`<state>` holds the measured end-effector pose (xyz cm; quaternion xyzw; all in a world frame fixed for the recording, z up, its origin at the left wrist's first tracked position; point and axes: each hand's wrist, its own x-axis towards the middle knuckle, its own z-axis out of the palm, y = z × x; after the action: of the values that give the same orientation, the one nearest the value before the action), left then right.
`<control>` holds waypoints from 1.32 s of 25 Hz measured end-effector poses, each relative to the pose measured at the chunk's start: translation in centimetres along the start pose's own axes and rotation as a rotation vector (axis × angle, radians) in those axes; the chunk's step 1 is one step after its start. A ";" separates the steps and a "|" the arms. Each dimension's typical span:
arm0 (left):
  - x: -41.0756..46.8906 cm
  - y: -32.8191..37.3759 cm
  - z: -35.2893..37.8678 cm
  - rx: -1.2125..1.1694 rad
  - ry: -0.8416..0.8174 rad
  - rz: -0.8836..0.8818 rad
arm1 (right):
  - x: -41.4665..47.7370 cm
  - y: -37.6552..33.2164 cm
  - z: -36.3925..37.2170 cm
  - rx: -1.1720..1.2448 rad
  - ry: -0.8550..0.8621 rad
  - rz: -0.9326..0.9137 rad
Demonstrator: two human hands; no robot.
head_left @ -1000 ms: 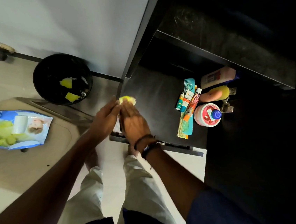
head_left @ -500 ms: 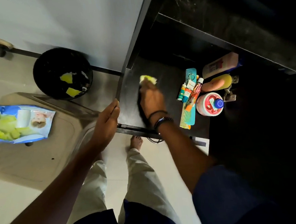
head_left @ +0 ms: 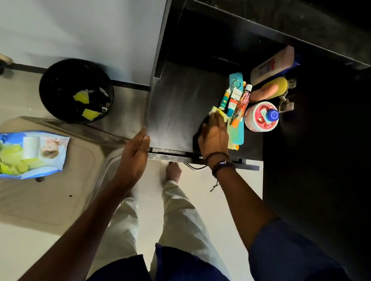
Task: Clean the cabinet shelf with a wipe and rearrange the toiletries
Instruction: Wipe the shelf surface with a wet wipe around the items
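Note:
The dark cabinet shelf (head_left: 176, 109) fills the upper middle. My right hand (head_left: 213, 135) presses a yellow wipe (head_left: 218, 112) onto the shelf, right beside the toiletries. Those are bunched at the shelf's right end: a teal comb (head_left: 237, 132), small tubes (head_left: 235, 99), a pink jar (head_left: 259, 119) with a blue cap, a pink-and-yellow bottle (head_left: 270, 89) and a pale lotion bottle (head_left: 271, 66). My left hand (head_left: 134, 157) rests with its fingers against the shelf's front left corner, holding nothing.
A black bin (head_left: 76, 91) with used yellow wipes stands on the floor to the left. A blue wipe packet (head_left: 21, 155) lies on a steel surface (head_left: 49, 200). My legs and bare foot (head_left: 173, 171) are below the shelf. A dark upper shelf (head_left: 282, 22) overhangs.
My right hand carried the wipe from the shelf's left front edge across to the right, up against the toiletries. My left hand let go of the wipe and moved to the shelf corner.

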<state>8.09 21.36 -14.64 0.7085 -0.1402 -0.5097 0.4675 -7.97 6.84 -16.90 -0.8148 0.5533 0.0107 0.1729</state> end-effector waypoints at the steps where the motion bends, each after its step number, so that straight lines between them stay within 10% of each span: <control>1: -0.2 0.0 0.1 -0.006 -0.002 -0.009 | -0.2 -1.5 0.5 0.010 -0.032 -0.045; 7: -0.2 0.2 -0.1 0.011 -0.004 0.003 | -9.2 -1.5 1.8 0.078 -0.086 -0.291; 10: -0.2 -0.3 -0.2 -0.035 -0.013 0.021 | -5.3 -0.6 0.1 0.030 -0.062 -0.092; 14: -0.5 -1.0 0.1 -0.045 -0.001 0.035 | 4.3 -4.8 -0.7 -0.121 -0.082 -0.317; 18: -0.3 -1.1 0.0 -0.031 -0.023 0.036 | 11.2 -5.7 -1.7 -0.027 -0.038 0.088; 24: 0.4 -1.0 0.3 0.096 0.068 0.088 | 3.0 -10.7 3.0 -0.030 -0.047 -0.586; 33: 0.0 -0.8 0.8 0.081 0.069 0.095 | 1.2 -11.0 2.4 0.039 -0.032 -0.436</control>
<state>7.12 21.37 -15.34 0.7365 -0.1780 -0.4563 0.4666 2.89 10.11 -16.41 -0.9114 0.3611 -0.0250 0.1956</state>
